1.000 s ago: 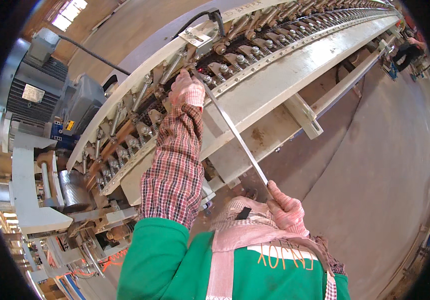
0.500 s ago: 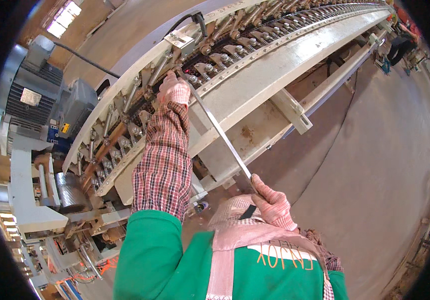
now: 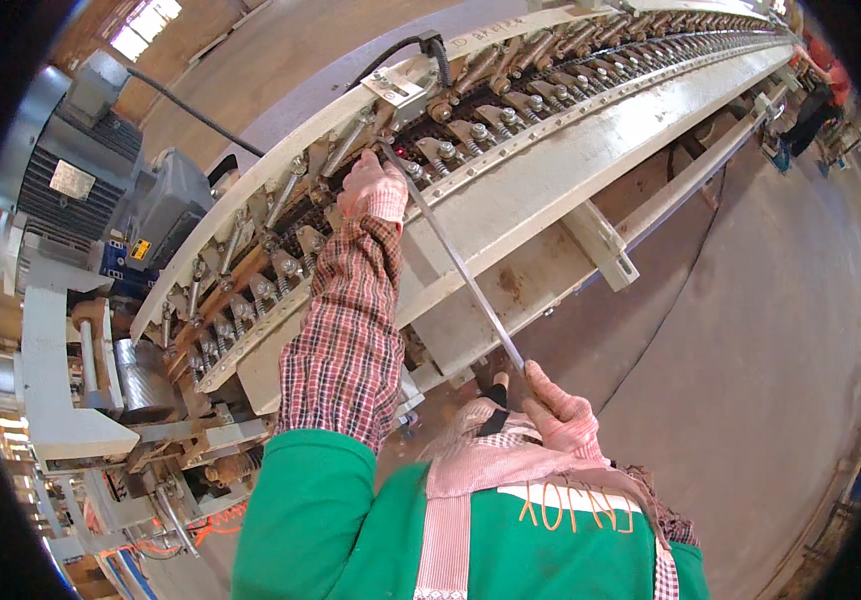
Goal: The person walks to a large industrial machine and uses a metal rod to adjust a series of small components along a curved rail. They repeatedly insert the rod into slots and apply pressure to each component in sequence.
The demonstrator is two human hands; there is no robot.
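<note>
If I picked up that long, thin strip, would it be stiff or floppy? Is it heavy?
It's probably fairly stiff: the long, thin strip runs nearly straight from beside the left hand to the right hand. It may feel light for its length, being so narrow. Its smooth-looking face might be slippery.

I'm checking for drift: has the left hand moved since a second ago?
No, no clear shift either way: in view, the left hand stays just below the silvery bracket, as before.
</note>
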